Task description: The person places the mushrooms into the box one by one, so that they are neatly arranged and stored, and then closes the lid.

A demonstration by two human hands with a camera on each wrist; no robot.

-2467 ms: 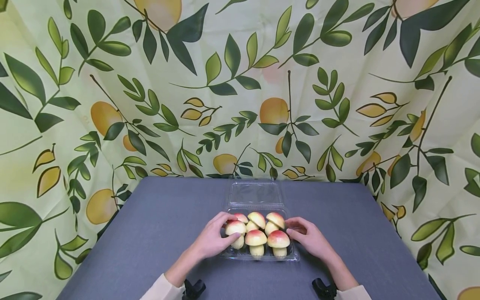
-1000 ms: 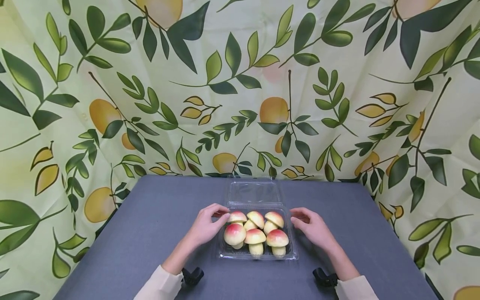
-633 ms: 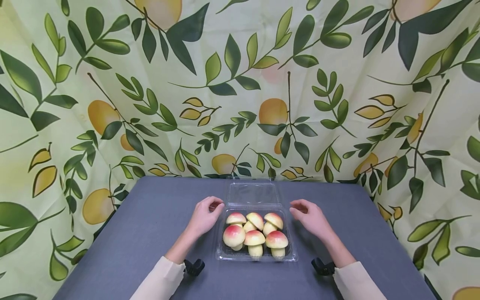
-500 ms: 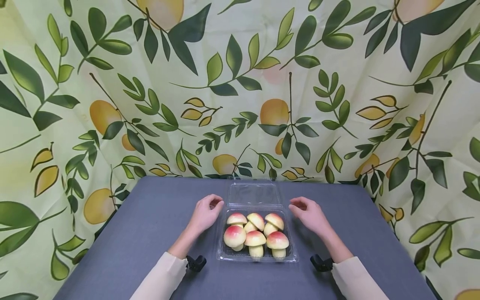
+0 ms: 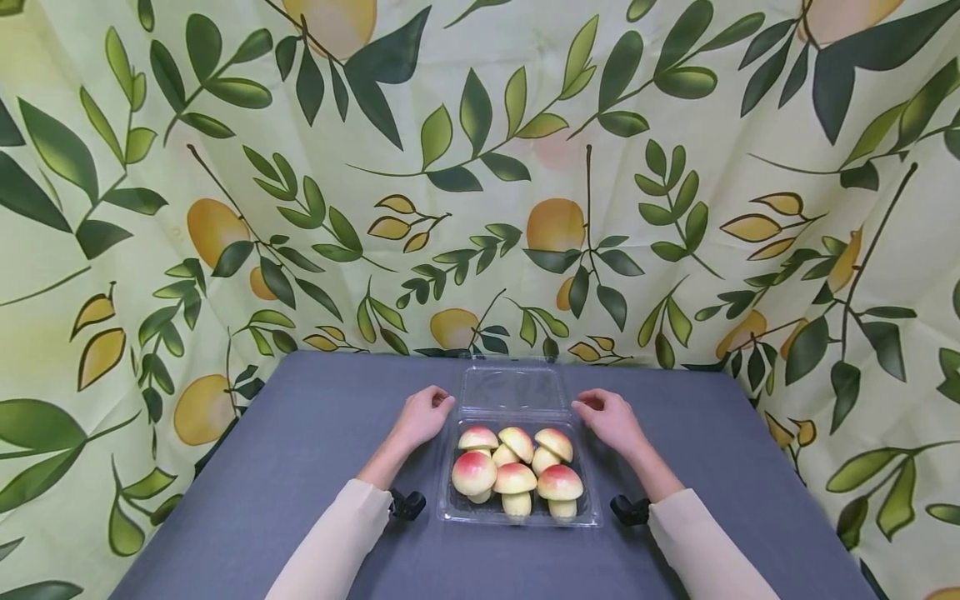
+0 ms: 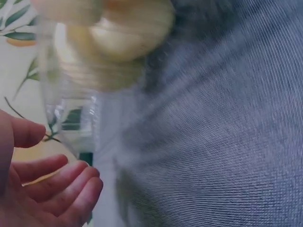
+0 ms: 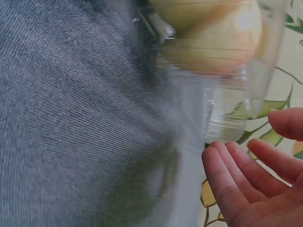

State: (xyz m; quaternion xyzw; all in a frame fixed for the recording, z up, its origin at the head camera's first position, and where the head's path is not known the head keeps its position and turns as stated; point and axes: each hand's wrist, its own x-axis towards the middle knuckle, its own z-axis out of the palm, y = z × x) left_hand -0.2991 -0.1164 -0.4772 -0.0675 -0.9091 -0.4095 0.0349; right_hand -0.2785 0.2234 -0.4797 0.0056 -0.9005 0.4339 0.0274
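A clear plastic clamshell box (image 5: 517, 522) stands on the table with its lid (image 5: 513, 388) folded back behind it. Several mushroom-shaped pieces (image 5: 515, 479) with cream stems and red-tinted caps lie inside in two rows. The front-left mushroom-shaped piece (image 5: 474, 473) leans with its cap toward the viewer. My left hand (image 5: 423, 417) is beside the box's back left corner, near the lid's hinge. On the other side my right hand (image 5: 609, 418) mirrors it at the back right corner. Fingers are loosely bent and hold nothing in both wrist views, close to the clear plastic.
A blue-grey cloth covers the table (image 5: 330, 467). Behind and around it hangs a curtain (image 5: 480, 208) printed with leaves and fruit. Black wrist mounts (image 5: 407, 505) sit by both pale sleeves, in front of the box.
My left hand has let go of the front-left mushroom-shaped piece, whose cap now tilts forward. Both hands have moved back along the box's sides toward the lid.
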